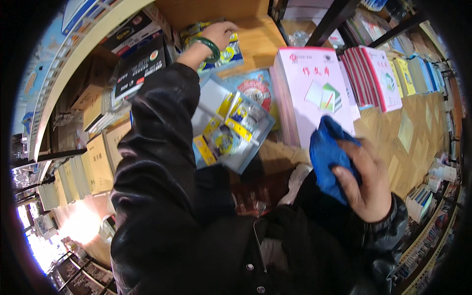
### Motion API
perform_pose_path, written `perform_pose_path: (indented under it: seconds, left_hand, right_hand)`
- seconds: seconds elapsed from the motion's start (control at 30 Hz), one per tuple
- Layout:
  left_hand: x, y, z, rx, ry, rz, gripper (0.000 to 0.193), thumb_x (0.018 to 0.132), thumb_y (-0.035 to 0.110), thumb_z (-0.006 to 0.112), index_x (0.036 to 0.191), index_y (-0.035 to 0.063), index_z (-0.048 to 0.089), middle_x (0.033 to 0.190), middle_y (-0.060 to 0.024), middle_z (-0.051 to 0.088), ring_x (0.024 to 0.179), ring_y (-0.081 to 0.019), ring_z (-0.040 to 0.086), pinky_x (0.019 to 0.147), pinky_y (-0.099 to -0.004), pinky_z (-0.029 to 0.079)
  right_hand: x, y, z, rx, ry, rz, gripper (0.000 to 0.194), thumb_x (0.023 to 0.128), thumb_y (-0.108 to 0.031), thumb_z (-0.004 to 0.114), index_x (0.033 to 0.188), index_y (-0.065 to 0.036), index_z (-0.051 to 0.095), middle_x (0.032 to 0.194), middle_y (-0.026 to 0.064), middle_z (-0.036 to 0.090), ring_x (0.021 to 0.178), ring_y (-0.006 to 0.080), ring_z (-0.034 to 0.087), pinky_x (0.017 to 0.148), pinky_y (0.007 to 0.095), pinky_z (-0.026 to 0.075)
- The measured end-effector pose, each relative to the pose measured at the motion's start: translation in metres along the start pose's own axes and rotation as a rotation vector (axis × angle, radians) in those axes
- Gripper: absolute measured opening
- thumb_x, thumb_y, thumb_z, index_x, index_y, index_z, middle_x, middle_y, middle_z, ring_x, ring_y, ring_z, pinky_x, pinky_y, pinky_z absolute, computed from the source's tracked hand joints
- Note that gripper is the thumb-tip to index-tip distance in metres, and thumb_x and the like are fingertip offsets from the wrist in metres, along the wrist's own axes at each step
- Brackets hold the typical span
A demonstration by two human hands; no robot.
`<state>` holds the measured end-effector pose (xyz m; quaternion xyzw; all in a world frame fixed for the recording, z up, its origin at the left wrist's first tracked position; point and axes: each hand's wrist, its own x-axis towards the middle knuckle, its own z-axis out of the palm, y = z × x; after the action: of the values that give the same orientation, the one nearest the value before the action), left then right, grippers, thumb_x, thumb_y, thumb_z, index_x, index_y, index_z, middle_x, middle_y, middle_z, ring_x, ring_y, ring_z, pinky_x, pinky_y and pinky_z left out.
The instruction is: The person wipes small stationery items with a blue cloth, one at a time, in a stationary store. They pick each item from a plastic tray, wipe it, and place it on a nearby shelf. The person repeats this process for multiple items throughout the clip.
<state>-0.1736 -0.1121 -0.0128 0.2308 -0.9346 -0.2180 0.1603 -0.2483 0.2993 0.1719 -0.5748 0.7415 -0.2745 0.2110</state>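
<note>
My right hand [363,177] grips a folded blue cloth [328,162] between thumb and fingers, in front of a stack of pink-covered exercise books [313,84]. My left hand [221,35], with a green bangle at its wrist, reaches over small clear packets with yellow and blue print [230,55] on a wooden shelf board [260,38]. Its fingertips are turned away, so whether it holds a packet is not visible. Below it sits an open light-blue box [271,127], divided inside, holding several yellow-topped packets [223,142].
Black boxes [140,70] stand left of my left arm, above a row of tan-covered booklets [97,162]. More pink books [381,81] lie to the right on the patterned wood floor [398,143]. A dark metal shelf post [328,22] rises behind the book stack.
</note>
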Motion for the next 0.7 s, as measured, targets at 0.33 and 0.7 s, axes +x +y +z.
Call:
perform_pose_path:
  seconds: [0.33, 0.7]
  left_hand:
    - [-0.142, 0.116, -0.087, 0.094, -0.761, -0.144, 0.076, 0.091, 0.064, 0.025, 0.115, 0.0004, 0.058, 0.104, -0.0231, 0.062, 0.095, -0.0323, 0.061, 0.084, -0.0378, 0.048]
    - [-0.229, 0.083, -0.013, 0.331, -0.618, -0.299, 0.071, 0.072, 0.055, 0.067, 0.114, -0.0003, 0.056, 0.112, -0.0203, 0.056, 0.110, -0.0330, 0.050, 0.090, -0.0390, 0.041]
  right_hand:
    - [-0.014, 0.011, 0.023, -0.175, 0.112, -0.145, 0.025, 0.085, -0.020, 0.061, 0.103, -0.003, 0.058, 0.088, 0.0178, 0.059, 0.076, 0.0360, 0.059, 0.066, 0.0395, 0.047]
    - [-0.022, 0.008, 0.078, -0.304, 0.153, -0.246, 0.025, 0.086, -0.029, 0.057, 0.098, -0.007, 0.058, 0.082, 0.0167, 0.057, 0.073, 0.0360, 0.059, 0.063, 0.0438, 0.048]
